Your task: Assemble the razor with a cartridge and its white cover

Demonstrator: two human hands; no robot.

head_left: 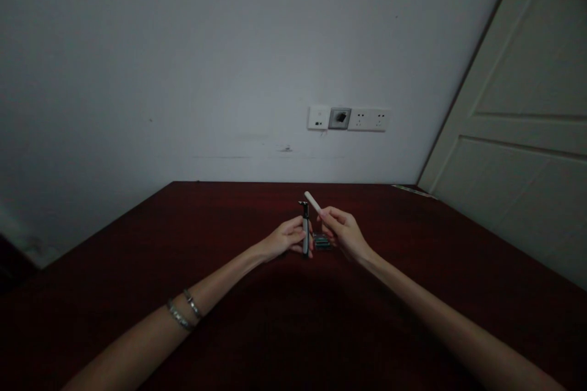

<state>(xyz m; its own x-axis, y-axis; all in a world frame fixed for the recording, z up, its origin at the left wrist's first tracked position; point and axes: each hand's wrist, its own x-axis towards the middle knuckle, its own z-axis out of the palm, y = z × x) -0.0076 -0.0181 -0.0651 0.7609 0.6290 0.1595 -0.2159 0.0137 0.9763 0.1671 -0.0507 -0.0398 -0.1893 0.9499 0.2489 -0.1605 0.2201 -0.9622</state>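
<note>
My left hand (290, 236) is closed around a slim grey-and-black tool (306, 235), held upright. A narrow dark head with a short sideways tip stands at its top; its exact kind is unclear. My right hand (343, 231) pinches a thin white stick (312, 201) between thumb and fingers. The stick leans up and to the left, its rounded end near the tool's head, and I cannot tell whether they touch. Between my hands lies a small dark case (322, 241), partly covered by the fingers; its contents are too small to name.
The dark red tabletop (220, 220) reaches back to a pale wall (229, 61). Sockets and a switch plate (367, 120) are set in that wall. A white panelled door (518, 134) stands at right, with a flat strip (415, 191) at the table's far right corner.
</note>
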